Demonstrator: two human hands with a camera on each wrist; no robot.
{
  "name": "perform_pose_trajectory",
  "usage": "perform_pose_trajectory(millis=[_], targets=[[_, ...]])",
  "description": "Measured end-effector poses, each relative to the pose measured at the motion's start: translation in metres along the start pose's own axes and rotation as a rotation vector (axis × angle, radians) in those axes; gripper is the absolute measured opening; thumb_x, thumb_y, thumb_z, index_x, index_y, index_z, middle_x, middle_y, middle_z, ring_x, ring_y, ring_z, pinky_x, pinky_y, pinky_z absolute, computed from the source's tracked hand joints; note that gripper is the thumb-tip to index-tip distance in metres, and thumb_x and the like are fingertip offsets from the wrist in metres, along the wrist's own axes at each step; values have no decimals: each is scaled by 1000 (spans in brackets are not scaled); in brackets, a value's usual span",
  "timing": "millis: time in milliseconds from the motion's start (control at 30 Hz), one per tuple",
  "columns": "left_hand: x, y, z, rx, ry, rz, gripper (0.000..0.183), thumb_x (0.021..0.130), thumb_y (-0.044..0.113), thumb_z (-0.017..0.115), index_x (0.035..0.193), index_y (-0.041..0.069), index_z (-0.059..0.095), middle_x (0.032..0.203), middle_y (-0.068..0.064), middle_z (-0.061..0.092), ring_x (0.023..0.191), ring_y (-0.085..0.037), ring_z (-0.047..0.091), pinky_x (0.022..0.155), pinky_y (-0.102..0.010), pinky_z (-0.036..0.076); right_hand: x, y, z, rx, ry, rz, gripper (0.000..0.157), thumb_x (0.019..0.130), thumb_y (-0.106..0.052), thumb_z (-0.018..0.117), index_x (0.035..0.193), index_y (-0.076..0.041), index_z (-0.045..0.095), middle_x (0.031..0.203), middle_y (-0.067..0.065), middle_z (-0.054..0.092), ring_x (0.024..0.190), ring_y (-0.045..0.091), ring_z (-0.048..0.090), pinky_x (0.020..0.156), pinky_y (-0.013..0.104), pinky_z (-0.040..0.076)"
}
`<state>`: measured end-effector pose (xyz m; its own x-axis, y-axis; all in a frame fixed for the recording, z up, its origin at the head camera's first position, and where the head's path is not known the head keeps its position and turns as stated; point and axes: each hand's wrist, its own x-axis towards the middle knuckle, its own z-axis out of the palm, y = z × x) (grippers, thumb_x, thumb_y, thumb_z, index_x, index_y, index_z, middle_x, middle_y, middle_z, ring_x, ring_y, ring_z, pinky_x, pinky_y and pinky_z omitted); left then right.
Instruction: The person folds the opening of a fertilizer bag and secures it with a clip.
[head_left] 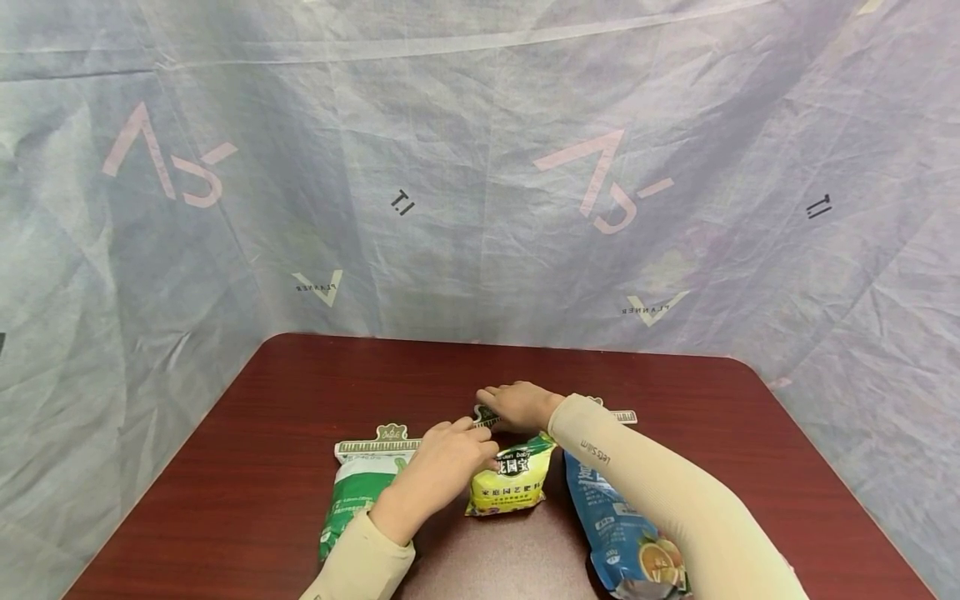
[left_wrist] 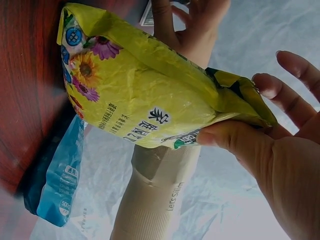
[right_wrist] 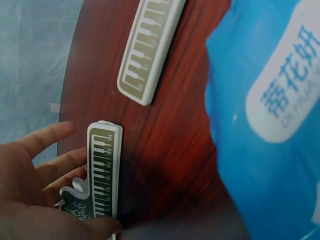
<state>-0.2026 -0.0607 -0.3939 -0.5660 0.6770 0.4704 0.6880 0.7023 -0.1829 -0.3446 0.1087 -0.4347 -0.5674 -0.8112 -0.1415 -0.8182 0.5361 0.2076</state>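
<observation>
Yellow bag: on the red-brown table [head_left: 187, 508], just left of the blue bag [head_left: 615, 525], near its far half; printed front [head_left: 502, 498] turned toward the person.
Yellow bag's axis: slants up off the table, the flowered bottom end [left_wrist: 87, 70] low and the gathered top end [left_wrist: 245, 102] raised, pointing up and away from the person.
Left hand [head_left: 455, 454]: left of the blue bag, pinching the yellow bag's top end, thumb on the front, two other fingers spread free in the left wrist view.
Right hand [head_left: 521, 404]: left of the blue bag's far end, pinching a green piano clip [right_wrist: 102, 172] between thumb and fingers.
Green piano clip's axis: left to right, roughly along the table's far edge, the "Music" tab [right_wrist: 77, 207] pointing toward the backdrop [head_left: 465, 275]; whether it touches the yellow bag I cannot tell.
Second clip [right_wrist: 147, 55]: on the table just beyond the blue bag's far end, long axis also left to right.
Blue bag's axis: near to far, the orange picture [head_left: 660, 560] at the near end; the right sleeve [head_left: 667, 492] crosses above and hides part of it.
Green-and-white bag [head_left: 356, 492]: well left of the blue bag, a third clip [head_left: 375, 448] along its far end.
</observation>
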Motion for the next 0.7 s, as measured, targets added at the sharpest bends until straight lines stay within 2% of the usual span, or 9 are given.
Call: perform_pose_trajectory(millis=[133, 433, 700], targets=[[0, -1, 1, 11, 29, 19, 19, 77, 43, 64, 70, 25, 62, 73, 12, 55, 70, -12, 50, 54, -25, 38, -1, -1, -1, 21, 22, -30, 35, 88, -39, 60, 105, -15, 40, 96, -3, 52, 72, 11, 54, 54, 24, 41], [1, -1, 2, 33, 44, 33, 20, 77, 43, 64, 69, 25, 62, 72, 12, 54, 69, -11, 48, 52, -23, 34, -2, 1, 2, 39, 60, -70, 27, 90, -33, 58, 102, -15, 41, 92, -3, 48, 65, 9, 48, 51, 23, 37], [1, -1, 1, 40, 46, 29, 20, 77, 44, 63, 69, 25, 62, 71, 12, 53, 68, -11, 47, 50, -22, 32, -4, -2, -3, 52, 62, -64, 21, 94, -37, 49, 102, -18, 44, 94, -5, 49, 62, 4, 47, 51, 19, 38]])
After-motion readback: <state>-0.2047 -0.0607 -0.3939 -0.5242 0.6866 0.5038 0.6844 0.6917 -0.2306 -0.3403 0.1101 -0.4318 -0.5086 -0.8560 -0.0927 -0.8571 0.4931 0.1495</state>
